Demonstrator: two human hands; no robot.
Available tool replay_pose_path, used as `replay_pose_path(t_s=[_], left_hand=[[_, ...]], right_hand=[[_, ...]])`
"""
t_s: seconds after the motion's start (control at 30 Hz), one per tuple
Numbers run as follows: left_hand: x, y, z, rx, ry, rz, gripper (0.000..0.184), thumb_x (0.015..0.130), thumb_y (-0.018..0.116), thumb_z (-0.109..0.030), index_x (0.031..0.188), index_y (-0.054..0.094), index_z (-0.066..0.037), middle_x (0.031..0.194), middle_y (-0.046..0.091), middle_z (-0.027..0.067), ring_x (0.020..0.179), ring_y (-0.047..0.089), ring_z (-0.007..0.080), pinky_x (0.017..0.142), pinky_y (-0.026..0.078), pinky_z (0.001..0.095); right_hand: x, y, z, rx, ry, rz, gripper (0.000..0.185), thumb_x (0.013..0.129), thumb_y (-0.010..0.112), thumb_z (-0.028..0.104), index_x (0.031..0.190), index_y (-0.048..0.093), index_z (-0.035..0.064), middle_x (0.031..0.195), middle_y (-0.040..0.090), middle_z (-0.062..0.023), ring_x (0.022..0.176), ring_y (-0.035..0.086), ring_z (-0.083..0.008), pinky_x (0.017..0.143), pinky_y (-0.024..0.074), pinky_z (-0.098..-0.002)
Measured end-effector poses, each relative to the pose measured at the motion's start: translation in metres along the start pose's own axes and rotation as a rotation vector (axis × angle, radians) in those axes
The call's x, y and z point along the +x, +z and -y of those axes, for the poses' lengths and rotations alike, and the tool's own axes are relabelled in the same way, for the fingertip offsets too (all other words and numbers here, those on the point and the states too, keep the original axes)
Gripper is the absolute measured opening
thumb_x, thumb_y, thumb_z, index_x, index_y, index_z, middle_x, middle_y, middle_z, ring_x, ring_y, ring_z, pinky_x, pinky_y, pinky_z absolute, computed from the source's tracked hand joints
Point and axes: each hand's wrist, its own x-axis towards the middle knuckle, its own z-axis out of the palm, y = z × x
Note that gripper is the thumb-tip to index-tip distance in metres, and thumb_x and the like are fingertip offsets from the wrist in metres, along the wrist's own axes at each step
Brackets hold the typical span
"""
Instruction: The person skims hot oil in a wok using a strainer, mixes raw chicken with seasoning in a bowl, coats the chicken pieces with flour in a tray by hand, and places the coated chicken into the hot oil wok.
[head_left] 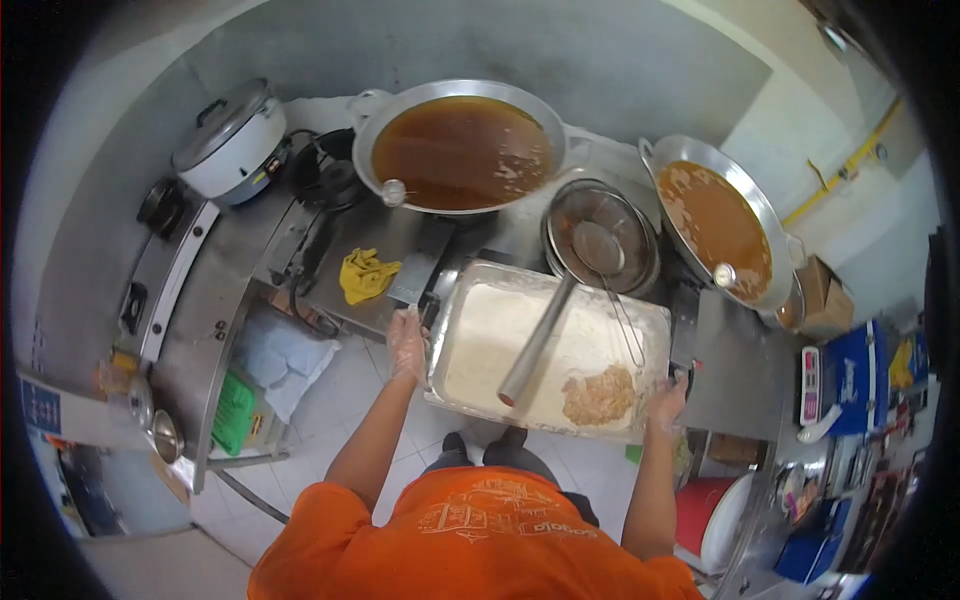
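My left hand (406, 343), in a clear plastic glove, is at the left side of a metal tray (437, 380), its fingers closed around a black knob-like part (431, 306). On the tray's right side, my gloved right hand (667, 400) has its fingers closed at another black knob-like part (683, 374). Pale flour (490, 345) covers the tray, and a coated piece of meat (600, 396) lies in its lower right corner. The long handle (540, 345) of a strainer (597, 243) crosses above the flour.
Two large woks of brown oil stand behind, one left (460, 150) and one right (720, 230). A yellow cloth (366, 275) lies on the counter to the left. Farther left is a rice cooker (232, 145). A red bucket (705, 515) is low on the right.
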Motion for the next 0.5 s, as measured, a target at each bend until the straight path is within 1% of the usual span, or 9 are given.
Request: replay_pose_path(t_s=[0.03, 0.1, 0.13, 0.17, 0.27, 0.3, 0.4, 0.47, 0.5], left_hand=[[-0.012, 0.007, -0.014, 0.093, 0.103, 0.0, 0.03, 0.102, 0.056, -0.037, 0.091, 0.057, -0.009, 0.068, 0.054, -0.0003, 0.057, 0.048, 0.0096, 0.053, 0.041, 0.0288], [0.001, 0.015, 0.007, 0.163, 0.251, -0.046, 0.03, 0.101, 0.057, -0.035, 0.091, 0.058, -0.007, 0.07, 0.054, 0.0002, 0.059, 0.049, 0.0111, 0.056, 0.042, 0.0296], [0.004, 0.017, 0.017, 0.201, 0.323, -0.068, 0.031, 0.101, 0.058, -0.035, 0.091, 0.058, -0.006, 0.071, 0.054, 0.0004, 0.06, 0.049, 0.0118, 0.057, 0.043, 0.03], [-0.005, 0.024, 0.012, 0.198, 0.401, -0.034, 0.025, 0.1, 0.061, -0.029, 0.091, 0.059, -0.005, 0.076, 0.056, 0.0021, 0.066, 0.05, 0.0129, 0.063, 0.044, 0.0307], [-0.006, 0.041, 0.031, 0.273, 0.75, 0.107, 0.017, 0.098, 0.062, -0.02, 0.092, 0.06, -0.005, 0.081, 0.058, 0.0033, 0.072, 0.052, 0.0124, 0.067, 0.045, 0.0298], [-0.006, 0.039, 0.033, 0.334, 0.744, 0.184, 0.01, 0.095, 0.063, -0.013, 0.094, 0.06, -0.004, 0.085, 0.059, 0.0034, 0.077, 0.055, 0.0134, 0.071, 0.047, 0.0299], [-0.054, 0.062, 0.0, 0.358, 0.576, 0.449, 0.006, 0.094, 0.061, -0.008, 0.098, 0.059, -0.003, 0.085, 0.059, 0.0051, 0.083, 0.059, 0.0149, 0.076, 0.048, 0.0298], [-0.011, 0.051, 0.07, 0.546, 0.571, 0.585, 0.022, 0.094, 0.061, -0.021, 0.107, 0.059, -0.003, 0.094, 0.063, 0.0128, 0.092, 0.064, 0.0263, 0.082, 0.05, 0.0398], [-0.011, 0.06, 0.072, 0.838, 0.672, 0.678, 0.028, 0.094, 0.061, -0.027, 0.109, 0.06, -0.003, 0.096, 0.064, 0.0151, 0.095, 0.064, 0.0295, 0.084, 0.05, 0.0425]], right_hand=[[0.0, -0.005, 0.005, -0.005, -0.002, -0.008, 0.04, 0.093, 0.062, 0.011, 0.131, 0.052, 0.0053, 0.105, 0.069, -0.0234, 0.101, 0.066, -0.0406, 0.09, 0.0483, -0.0473], [-0.004, -0.025, 0.051, -0.012, -0.004, -0.015, 0.037, 0.093, 0.062, 0.012, 0.128, 0.053, 0.0079, 0.103, 0.069, -0.0243, 0.099, 0.066, -0.0425, 0.088, 0.0485, -0.0485], [0.0, -0.019, 0.05, 0.019, 0.098, 0.049, 0.036, 0.092, 0.064, 0.014, 0.127, 0.053, 0.0091, 0.103, 0.069, -0.0249, 0.098, 0.066, -0.0427, 0.087, 0.0485, -0.0492], [0.002, -0.014, 0.045, 0.047, 0.201, 0.115, 0.035, 0.092, 0.065, 0.015, 0.125, 0.054, 0.0104, 0.104, 0.068, -0.0255, 0.097, 0.066, -0.043, 0.086, 0.0485, -0.0499], [0.001, -0.001, 0.044, 0.019, 0.178, 0.052, 0.036, 0.092, 0.066, 0.016, 0.126, 0.054, 0.0121, 0.11, 0.067, -0.0262, 0.101, 0.065, -0.0431, 0.087, 0.0484, -0.0503], [0.002, 0.007, 0.044, 0.004, 0.152, 0.015, 0.037, 0.092, 0.066, 0.017, 0.127, 0.053, 0.0116, 0.111, 0.067, -0.0256, 0.102, 0.065, -0.043, 0.088, 0.0482, -0.0506], [0.002, 0.013, 0.048, 0.164, 0.164, 0.042, 0.038, 0.092, 0.066, 0.018, 0.127, 0.053, 0.0089, 0.113, 0.066, -0.0264, 0.102, 0.064, -0.0449, 0.09, 0.0479, -0.051], [0.002, -0.007, 0.07, 0.167, 0.244, 0.091, 0.039, 0.092, 0.066, 0.02, 0.127, 0.054, 0.0064, 0.114, 0.065, -0.0274, 0.104, 0.063, -0.0464, 0.091, 0.0478, -0.0505], [0.001, -0.019, 0.083, 0.17, 0.279, 0.116, 0.04, 0.092, 0.066, 0.021, 0.127, 0.054, 0.0051, 0.115, 0.065, -0.0279, 0.104, 0.062, -0.0472, 0.092, 0.0478, -0.0503]])
